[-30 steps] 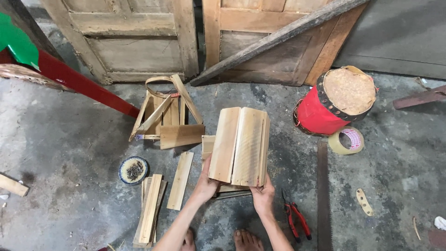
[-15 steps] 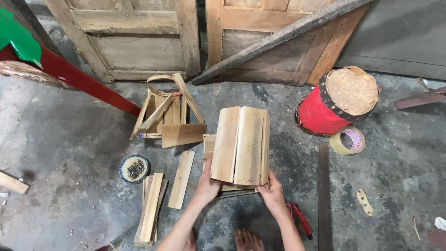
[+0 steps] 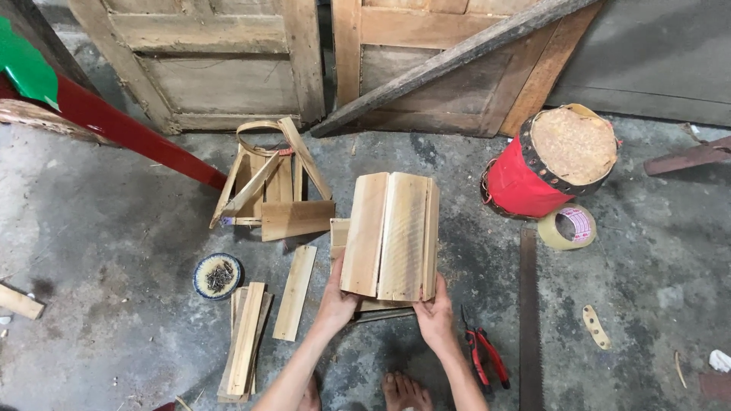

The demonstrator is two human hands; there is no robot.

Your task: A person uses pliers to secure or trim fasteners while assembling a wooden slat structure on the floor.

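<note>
Wooden slat assembly hides most of the flat board beneath it and both hands' fingertips. Metal rod under it only partly visible. Bowl contents too small to identify. Feet and slat stack cropped by bottom edge.

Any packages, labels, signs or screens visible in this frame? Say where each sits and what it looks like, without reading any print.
Tape roll: on the floor right of the wooden panel, below the red drum; round, tan, its inner core white with red print.
No packages, signs or screens show.
</note>
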